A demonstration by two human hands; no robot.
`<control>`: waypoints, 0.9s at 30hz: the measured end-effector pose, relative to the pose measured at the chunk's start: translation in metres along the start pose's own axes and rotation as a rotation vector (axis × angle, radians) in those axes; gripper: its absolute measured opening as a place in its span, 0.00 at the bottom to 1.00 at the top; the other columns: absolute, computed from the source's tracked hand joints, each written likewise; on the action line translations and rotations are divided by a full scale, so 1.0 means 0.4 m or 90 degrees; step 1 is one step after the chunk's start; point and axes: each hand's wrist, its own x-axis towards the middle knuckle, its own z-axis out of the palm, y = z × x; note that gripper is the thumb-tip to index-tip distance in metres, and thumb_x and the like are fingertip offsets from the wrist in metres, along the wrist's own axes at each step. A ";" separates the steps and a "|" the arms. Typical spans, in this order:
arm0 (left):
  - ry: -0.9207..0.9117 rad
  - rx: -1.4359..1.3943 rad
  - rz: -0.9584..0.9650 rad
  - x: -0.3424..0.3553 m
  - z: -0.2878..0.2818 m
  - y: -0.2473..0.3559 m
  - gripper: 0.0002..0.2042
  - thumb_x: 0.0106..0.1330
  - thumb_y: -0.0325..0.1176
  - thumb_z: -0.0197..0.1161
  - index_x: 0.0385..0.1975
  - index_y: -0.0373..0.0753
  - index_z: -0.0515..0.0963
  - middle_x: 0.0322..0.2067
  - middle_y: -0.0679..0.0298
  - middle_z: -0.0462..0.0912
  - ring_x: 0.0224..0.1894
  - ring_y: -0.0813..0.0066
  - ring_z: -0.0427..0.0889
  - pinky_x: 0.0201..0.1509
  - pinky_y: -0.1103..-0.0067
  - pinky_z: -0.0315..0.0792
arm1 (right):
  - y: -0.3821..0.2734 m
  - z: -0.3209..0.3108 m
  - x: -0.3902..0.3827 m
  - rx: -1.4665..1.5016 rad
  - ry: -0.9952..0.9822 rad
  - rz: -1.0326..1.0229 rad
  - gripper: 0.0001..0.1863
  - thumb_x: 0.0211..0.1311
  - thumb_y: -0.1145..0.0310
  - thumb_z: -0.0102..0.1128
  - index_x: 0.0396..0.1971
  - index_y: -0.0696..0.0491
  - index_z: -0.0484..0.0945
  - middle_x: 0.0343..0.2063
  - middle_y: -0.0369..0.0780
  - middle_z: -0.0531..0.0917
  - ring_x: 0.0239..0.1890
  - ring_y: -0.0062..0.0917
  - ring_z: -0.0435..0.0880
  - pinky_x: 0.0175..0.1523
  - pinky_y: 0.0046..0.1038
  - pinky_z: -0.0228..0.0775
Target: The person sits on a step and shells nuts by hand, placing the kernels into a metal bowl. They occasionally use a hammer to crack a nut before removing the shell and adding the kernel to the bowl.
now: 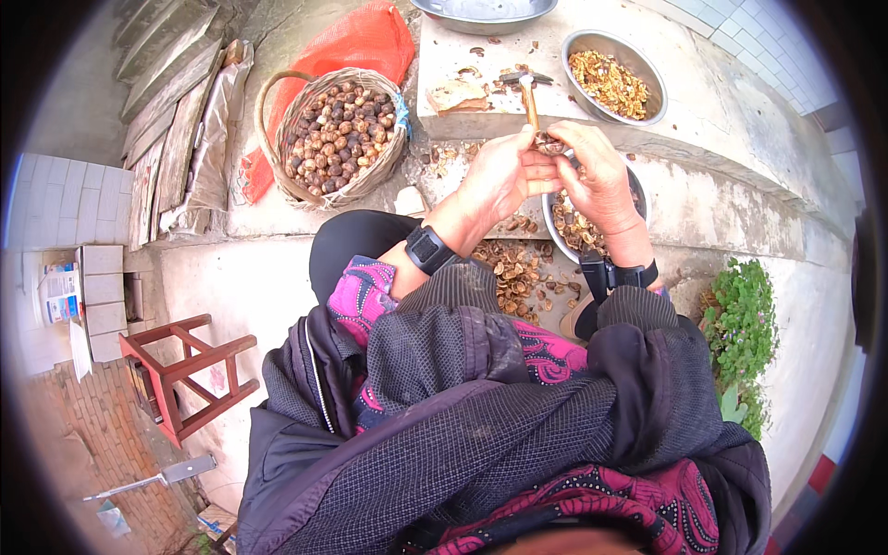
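Observation:
My left hand (499, 176) and my right hand (594, 176) meet in front of me over the step. Between their fingertips is a cracked walnut (549, 144), brown and partly hidden by the fingers. Both hands are closed on it. Just beyond lies a hammer (528, 100) with a wooden handle and dark head, resting on the step. Under my right hand stands a metal bowl (645, 205) of walnut pieces and shells, partly covered by my hand and wrist. Farther right, a metal basin (659, 104) holds yellowish walnut kernels (606, 83).
A wicker basket (287, 181) of whole walnuts stands at left, before a red mesh bag (365, 46). Broken shells (520, 276) lie between my feet. Another basin (486, 17) is at the far edge. A wooden stool (190, 370) lies left; a green plant (743, 324) grows right.

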 end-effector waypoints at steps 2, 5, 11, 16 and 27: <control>-0.044 -0.025 0.021 -0.016 0.008 0.008 0.20 0.78 0.39 0.46 0.56 0.25 0.67 0.51 0.43 0.76 0.52 0.49 0.80 0.59 0.60 0.76 | -0.047 -0.011 0.014 0.041 0.008 0.024 0.25 0.50 0.83 0.61 0.52 0.54 0.78 0.46 0.44 0.82 0.49 0.37 0.81 0.53 0.32 0.75; -0.061 -0.020 0.101 -0.040 0.026 0.014 0.18 0.77 0.37 0.47 0.54 0.25 0.69 0.52 0.44 0.77 0.53 0.49 0.80 0.59 0.60 0.76 | -0.078 -0.020 0.016 0.145 0.027 0.101 0.26 0.52 0.82 0.62 0.54 0.55 0.77 0.49 0.44 0.82 0.51 0.34 0.81 0.54 0.30 0.74; -0.081 -0.012 0.124 -0.058 0.047 0.039 0.17 0.78 0.32 0.43 0.55 0.23 0.68 0.52 0.45 0.76 0.55 0.48 0.80 0.61 0.62 0.75 | -0.100 -0.009 0.015 0.142 0.076 0.139 0.23 0.54 0.78 0.67 0.53 0.56 0.79 0.51 0.45 0.82 0.50 0.28 0.83 0.54 0.26 0.74; -0.093 -0.051 0.142 -0.073 0.039 0.048 0.17 0.78 0.31 0.41 0.56 0.23 0.67 0.53 0.44 0.76 0.55 0.48 0.79 0.61 0.62 0.75 | -0.098 0.012 0.020 0.175 0.107 0.116 0.21 0.55 0.78 0.67 0.52 0.56 0.80 0.50 0.44 0.83 0.48 0.26 0.83 0.52 0.25 0.75; -0.031 0.020 0.138 -0.079 0.052 0.043 0.17 0.79 0.32 0.39 0.54 0.25 0.68 0.54 0.44 0.74 0.54 0.48 0.79 0.61 0.62 0.75 | -0.123 0.006 0.023 0.070 0.083 0.066 0.26 0.51 0.79 0.69 0.53 0.56 0.78 0.47 0.46 0.80 0.43 0.28 0.82 0.48 0.24 0.75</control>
